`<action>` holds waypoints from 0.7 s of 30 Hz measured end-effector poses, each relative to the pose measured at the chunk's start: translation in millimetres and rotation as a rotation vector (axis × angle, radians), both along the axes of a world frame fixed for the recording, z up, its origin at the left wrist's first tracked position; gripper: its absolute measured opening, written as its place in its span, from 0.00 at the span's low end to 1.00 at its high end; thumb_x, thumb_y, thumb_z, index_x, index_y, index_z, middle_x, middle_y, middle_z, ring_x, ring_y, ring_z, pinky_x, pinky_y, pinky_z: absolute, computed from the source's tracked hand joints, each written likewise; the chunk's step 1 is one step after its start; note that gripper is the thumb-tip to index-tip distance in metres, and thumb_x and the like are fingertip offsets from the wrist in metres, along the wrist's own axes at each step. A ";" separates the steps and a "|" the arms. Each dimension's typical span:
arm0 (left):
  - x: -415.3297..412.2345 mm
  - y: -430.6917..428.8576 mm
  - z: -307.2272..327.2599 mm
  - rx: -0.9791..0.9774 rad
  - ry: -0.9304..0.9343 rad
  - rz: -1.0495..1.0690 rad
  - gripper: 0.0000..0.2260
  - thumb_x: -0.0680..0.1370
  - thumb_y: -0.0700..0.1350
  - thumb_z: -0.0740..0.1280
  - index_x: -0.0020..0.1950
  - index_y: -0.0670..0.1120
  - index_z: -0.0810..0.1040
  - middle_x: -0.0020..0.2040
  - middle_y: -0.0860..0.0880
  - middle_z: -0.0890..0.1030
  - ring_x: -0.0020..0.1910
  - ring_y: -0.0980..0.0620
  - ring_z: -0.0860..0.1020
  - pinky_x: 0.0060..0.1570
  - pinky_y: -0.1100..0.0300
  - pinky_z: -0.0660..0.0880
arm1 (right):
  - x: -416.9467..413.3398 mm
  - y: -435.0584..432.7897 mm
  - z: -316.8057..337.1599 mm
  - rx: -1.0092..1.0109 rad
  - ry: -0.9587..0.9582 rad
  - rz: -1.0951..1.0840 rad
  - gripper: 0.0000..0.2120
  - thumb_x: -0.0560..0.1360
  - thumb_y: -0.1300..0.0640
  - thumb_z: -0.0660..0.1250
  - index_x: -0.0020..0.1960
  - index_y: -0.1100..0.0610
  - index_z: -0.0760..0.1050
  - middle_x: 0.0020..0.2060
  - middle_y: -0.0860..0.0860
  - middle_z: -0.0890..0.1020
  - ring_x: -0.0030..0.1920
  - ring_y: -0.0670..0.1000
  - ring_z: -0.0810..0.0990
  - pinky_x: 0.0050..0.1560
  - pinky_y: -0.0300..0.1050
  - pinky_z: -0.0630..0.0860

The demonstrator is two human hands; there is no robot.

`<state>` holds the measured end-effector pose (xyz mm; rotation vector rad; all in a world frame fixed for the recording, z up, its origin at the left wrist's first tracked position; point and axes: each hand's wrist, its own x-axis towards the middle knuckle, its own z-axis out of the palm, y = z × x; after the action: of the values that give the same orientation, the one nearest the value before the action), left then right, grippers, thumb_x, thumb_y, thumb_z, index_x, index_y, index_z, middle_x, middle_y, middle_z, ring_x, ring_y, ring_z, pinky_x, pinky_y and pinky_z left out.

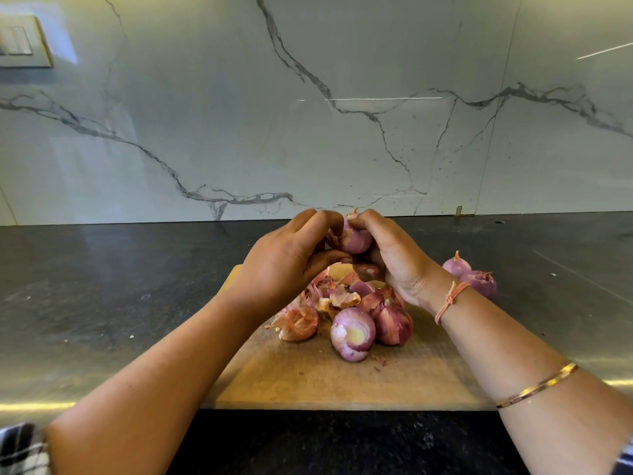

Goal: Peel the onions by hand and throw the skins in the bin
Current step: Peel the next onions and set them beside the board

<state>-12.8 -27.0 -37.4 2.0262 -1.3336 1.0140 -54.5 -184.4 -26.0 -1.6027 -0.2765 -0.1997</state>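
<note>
Above a wooden cutting board (308,378) I hold a small purple onion (354,236) between both hands. My right hand (397,258) cups it from the right and below. My left hand (284,258) pinches at its left side with the fingertips. On the board lies a peeled onion (352,334) with its cut end facing me, and a dark red unpeeled onion (392,320) beside it. A heap of loose papery skins (318,303) sits under my hands. Two more purple onions (471,275) rest on the counter to the right of the board.
The board lies on a dark stone counter (120,303) that runs back to a white marble wall (308,114). A switch plate (20,41) is on the wall at the upper left. The counter's front edge runs just below the board. No bin is in view.
</note>
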 end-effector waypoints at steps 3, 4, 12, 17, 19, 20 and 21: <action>0.9 0.5 -0.7 0.013 0.015 -0.016 0.13 0.76 0.55 0.60 0.57 0.52 0.65 0.50 0.50 0.77 0.43 0.57 0.73 0.33 0.59 0.75 | -1.7 -0.7 0.2 -0.021 0.000 0.005 0.13 0.80 0.53 0.55 0.39 0.56 0.70 0.28 0.49 0.71 0.26 0.42 0.69 0.23 0.33 0.63; 1.1 0.5 -1.0 0.017 0.018 -0.015 0.13 0.76 0.56 0.60 0.56 0.52 0.65 0.50 0.51 0.77 0.42 0.57 0.73 0.33 0.59 0.76 | -2.1 -0.8 0.2 -0.024 -0.003 0.003 0.14 0.80 0.54 0.54 0.38 0.56 0.70 0.28 0.49 0.72 0.26 0.42 0.70 0.23 0.32 0.64; -0.4 0.3 1.2 -0.015 0.113 0.008 0.14 0.74 0.63 0.62 0.48 0.54 0.65 0.42 0.60 0.70 0.38 0.55 0.72 0.34 0.63 0.72 | -1.9 -0.3 2.1 0.114 0.022 0.064 0.14 0.77 0.51 0.57 0.40 0.55 0.77 0.31 0.51 0.78 0.27 0.43 0.74 0.26 0.35 0.66; -3.4 -1.0 -0.3 -0.170 0.381 -0.019 0.16 0.71 0.62 0.66 0.48 0.54 0.65 0.42 0.58 0.75 0.41 0.57 0.76 0.37 0.64 0.74 | 4.1 -3.0 0.3 0.168 -0.027 0.020 0.13 0.65 0.55 0.60 0.48 0.55 0.73 0.38 0.53 0.77 0.31 0.45 0.74 0.29 0.37 0.67; -3.1 -2.1 -1.4 -0.250 0.437 -0.033 0.11 0.75 0.53 0.68 0.46 0.56 0.65 0.41 0.56 0.77 0.38 0.57 0.76 0.36 0.64 0.74 | 4.0 -2.7 0.4 0.180 -0.038 0.037 0.15 0.64 0.57 0.60 0.50 0.54 0.71 0.42 0.54 0.77 0.35 0.49 0.72 0.31 0.40 0.66; -3.4 -2.7 -1.6 -0.272 0.458 -0.041 0.11 0.76 0.50 0.68 0.45 0.55 0.65 0.40 0.56 0.77 0.37 0.58 0.76 0.35 0.65 0.74 | 3.4 -2.1 0.5 0.176 -0.042 0.046 0.15 0.64 0.58 0.60 0.51 0.54 0.71 0.43 0.54 0.77 0.36 0.50 0.71 0.32 0.41 0.65; -3.7 -3.7 -2.0 -0.285 0.476 -0.044 0.11 0.76 0.47 0.68 0.45 0.55 0.65 0.39 0.56 0.76 0.36 0.59 0.75 0.34 0.67 0.73 | 3.4 -2.1 0.2 0.171 -0.045 0.052 0.16 0.64 0.58 0.60 0.51 0.53 0.72 0.45 0.54 0.76 0.36 0.50 0.71 0.32 0.41 0.65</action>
<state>-16.5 -30.6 -39.4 1.8559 -0.9203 0.6048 -51.0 -186.5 -25.8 -1.4211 -0.3268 -0.2134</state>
